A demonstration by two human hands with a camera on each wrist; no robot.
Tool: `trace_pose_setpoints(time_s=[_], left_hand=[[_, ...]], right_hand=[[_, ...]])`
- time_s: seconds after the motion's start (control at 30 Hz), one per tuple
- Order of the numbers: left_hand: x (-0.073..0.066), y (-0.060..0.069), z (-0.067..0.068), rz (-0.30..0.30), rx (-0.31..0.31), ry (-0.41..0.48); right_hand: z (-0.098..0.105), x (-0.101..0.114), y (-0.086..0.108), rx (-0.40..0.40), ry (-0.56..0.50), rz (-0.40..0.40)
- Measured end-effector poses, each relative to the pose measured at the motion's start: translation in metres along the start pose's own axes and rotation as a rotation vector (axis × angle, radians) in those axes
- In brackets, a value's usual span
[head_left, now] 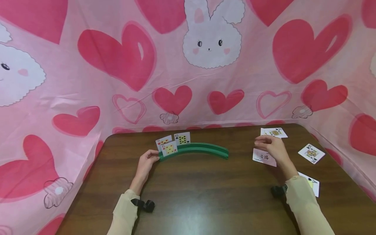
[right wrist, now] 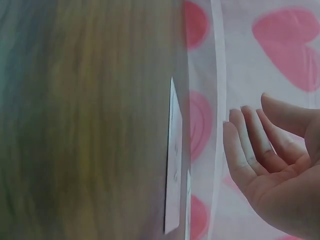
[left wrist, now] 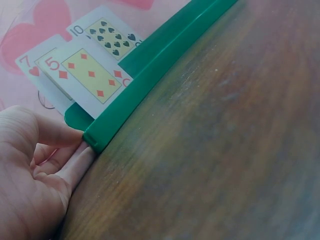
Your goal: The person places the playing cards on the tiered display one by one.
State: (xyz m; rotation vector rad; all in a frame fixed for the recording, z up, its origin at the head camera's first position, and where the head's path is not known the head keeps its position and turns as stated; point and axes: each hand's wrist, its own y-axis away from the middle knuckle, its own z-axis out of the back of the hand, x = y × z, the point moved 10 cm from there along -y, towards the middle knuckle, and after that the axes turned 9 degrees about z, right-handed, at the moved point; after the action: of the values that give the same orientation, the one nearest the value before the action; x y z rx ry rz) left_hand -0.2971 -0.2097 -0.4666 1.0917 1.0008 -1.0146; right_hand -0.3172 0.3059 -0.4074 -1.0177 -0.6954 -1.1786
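Observation:
A curved green card holder [head_left: 202, 148] stands on the table with three cards upright at its left part: the seven of hearts [left wrist: 31, 70], the five of diamonds [left wrist: 90, 75] in front of it, and the ten of spades [head_left: 182, 138]. My left hand [head_left: 146, 164] pinches the holder's left end between thumb and fingers, as the left wrist view shows. My right hand [head_left: 274, 150], empty, is raised above a card [head_left: 260, 157] lying on the right side; its fingers [right wrist: 250, 135] are gently bent and apart from the thumb.
Face-up on the table's right side [head_left: 235, 195] lie a king card [head_left: 311, 153], an ace [head_left: 315, 186] partly behind my right sleeve, and overlapping cards [head_left: 276, 132] near the back edge. Pink cloth [head_left: 170, 75] with hearts and rabbits hangs around the table.

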Motion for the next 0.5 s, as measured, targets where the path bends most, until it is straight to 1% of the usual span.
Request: trace_pose_setpoints(time_s=[0.07, 0.13, 0.2, 0.23, 0.27, 0.33, 0.4, 0.47, 0.5], left_hand=[[0.0, 0.0, 0.0, 0.004, 0.001, 0.003], [0.0, 0.0, -0.001, 0.007, 0.002, 0.0], [0.001, 0.0, -0.001, 0.01, 0.004, -0.002], [0.001, 0.0, -0.001, 0.012, 0.005, -0.001], [0.001, 0.0, -0.001, 0.012, 0.006, -0.001], [0.001, 0.0, -0.001, 0.011, 0.008, 0.004], [0.001, 0.0, -0.001, 0.009, 0.009, 0.007], [0.001, 0.0, -0.001, 0.007, 0.006, 0.007], [0.001, 0.0, -0.001, 0.008, 0.004, 0.007]], right_hand=[[0.003, 0.001, 0.003, 0.003, 0.003, -0.006], [0.007, -0.003, 0.005, -0.001, -0.012, -0.031], [0.011, -0.006, 0.006, 0.006, -0.002, -0.041], [0.014, -0.01, 0.007, 0.004, -0.002, -0.053], [0.015, -0.012, 0.007, 0.017, 0.016, -0.046], [0.019, -0.02, 0.007, 0.024, 0.02, -0.067], [0.02, -0.027, 0.007, 0.039, 0.018, -0.072], [0.022, -0.03, 0.007, 0.046, 0.012, -0.057], [0.023, -0.032, 0.008, 0.037, 0.004, -0.066]])
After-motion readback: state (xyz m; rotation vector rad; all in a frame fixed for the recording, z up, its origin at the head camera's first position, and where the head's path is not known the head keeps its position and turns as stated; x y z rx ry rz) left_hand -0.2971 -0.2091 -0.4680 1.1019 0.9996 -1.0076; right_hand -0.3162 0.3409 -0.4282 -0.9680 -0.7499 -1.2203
